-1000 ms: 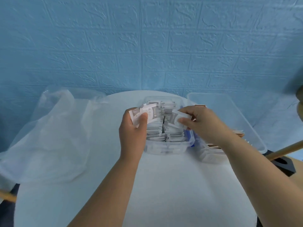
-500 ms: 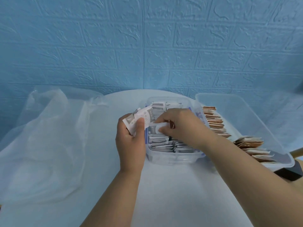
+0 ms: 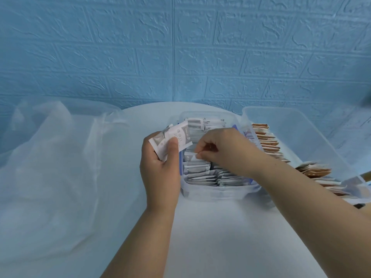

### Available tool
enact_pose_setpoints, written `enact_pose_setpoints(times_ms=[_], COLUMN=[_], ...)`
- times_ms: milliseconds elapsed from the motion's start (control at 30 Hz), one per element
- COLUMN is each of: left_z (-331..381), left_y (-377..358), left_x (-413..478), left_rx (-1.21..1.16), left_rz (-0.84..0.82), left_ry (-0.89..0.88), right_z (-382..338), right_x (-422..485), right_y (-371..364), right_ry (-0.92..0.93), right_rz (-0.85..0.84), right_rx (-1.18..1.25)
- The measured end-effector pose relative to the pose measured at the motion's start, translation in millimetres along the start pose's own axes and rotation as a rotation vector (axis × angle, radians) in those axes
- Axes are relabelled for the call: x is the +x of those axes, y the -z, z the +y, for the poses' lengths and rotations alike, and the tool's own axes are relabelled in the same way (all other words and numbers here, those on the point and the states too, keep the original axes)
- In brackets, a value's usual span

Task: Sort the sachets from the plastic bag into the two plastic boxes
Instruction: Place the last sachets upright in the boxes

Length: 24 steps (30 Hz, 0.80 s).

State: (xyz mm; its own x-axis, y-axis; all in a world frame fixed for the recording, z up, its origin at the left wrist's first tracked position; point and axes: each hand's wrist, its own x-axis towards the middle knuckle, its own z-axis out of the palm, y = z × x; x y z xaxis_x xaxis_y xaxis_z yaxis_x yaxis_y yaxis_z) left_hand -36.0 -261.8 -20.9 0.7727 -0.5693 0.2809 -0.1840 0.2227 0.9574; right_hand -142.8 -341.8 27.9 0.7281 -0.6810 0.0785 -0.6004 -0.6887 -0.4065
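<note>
left hand [image 3: 160,167] grips spare grey sachets [image 3: 176,137] just left of small box [image 3: 216,194] | right hand [image 3: 222,149] pinches one sachet [image 3: 189,157] over its left row, long axis left-right | slot looks directly below, right hand nearer

Grey-white sachets [image 3: 197,171], brown sachets [image 3: 267,142], blue brick-patterned wall [image 3: 180,53].

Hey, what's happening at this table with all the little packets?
A person is sorting sachets by hand. The left hand holds a few grey sachets, while the right hand pinches a single sachet at the near box, already packed with grey ones. The right box holds brown sachets. The plastic bag lies on the table's left.
</note>
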Motion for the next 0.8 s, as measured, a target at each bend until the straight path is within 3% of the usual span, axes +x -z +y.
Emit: enact_pose_setpoints(times_ms=[233, 800], left_z=[0, -4], left_y=[0, 0], left_x=[0, 1], left_rx=[0.001, 0.011], left_rz=[0.001, 0.006], left_ry=[-0.007, -0.017], right_z=[2, -11], right_x=[4, 15], right_y=[5, 0], right_ry=[-0.032, 0.009], right_rz=[-0.100, -0.145], right_rx=[-0.047, -0.168])
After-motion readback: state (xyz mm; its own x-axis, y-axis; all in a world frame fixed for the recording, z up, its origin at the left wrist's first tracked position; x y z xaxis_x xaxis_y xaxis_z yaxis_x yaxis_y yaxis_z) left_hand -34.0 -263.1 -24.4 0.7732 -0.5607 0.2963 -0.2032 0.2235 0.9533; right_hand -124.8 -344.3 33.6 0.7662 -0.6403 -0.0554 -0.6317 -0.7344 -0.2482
